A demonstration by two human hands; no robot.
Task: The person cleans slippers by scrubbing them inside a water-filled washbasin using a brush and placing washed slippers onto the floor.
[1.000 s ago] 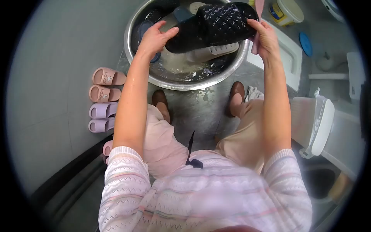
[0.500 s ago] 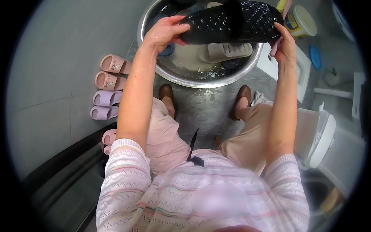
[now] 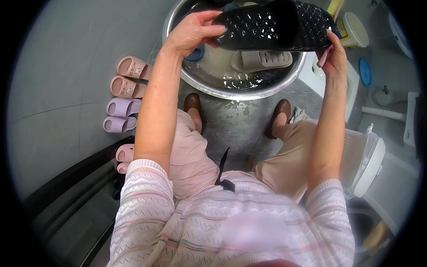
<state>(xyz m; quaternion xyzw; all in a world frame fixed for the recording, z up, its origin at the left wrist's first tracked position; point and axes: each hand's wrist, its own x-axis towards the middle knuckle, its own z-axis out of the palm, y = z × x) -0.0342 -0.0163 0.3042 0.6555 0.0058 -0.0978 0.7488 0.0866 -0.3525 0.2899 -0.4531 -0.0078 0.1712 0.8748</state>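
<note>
A wet, shiny black slipper [image 3: 251, 27] with a quilted strap is held level above a round metal basin [image 3: 249, 95]. My left hand [image 3: 193, 33] grips its left end between thumb and fingers. At the other end my right hand [image 3: 334, 53] is closed on the slipper, and the pink handle of a brush [image 3: 324, 58] shows in the same hand. Yellow bristles [image 3: 334, 6] stick up behind the slipper. In the basin's cloudy water lies a grey-beige slipper [image 3: 262, 60], with a blue slipper [image 3: 195, 53] at the left, partly hidden.
Pink slippers [image 3: 130, 67] and lilac slippers [image 3: 122, 107] line the left wall. Right of the basin are a white squat toilet [image 3: 351, 84], a lidded bucket [image 3: 355, 29], a blue disc [image 3: 364, 72] and a lidded white bin [image 3: 370, 167].
The black slipper has swung more level and shifted right and up in view, both hands with it. Its surface looks shinier, with fewer white flecks. The whole view has shifted slightly.
</note>
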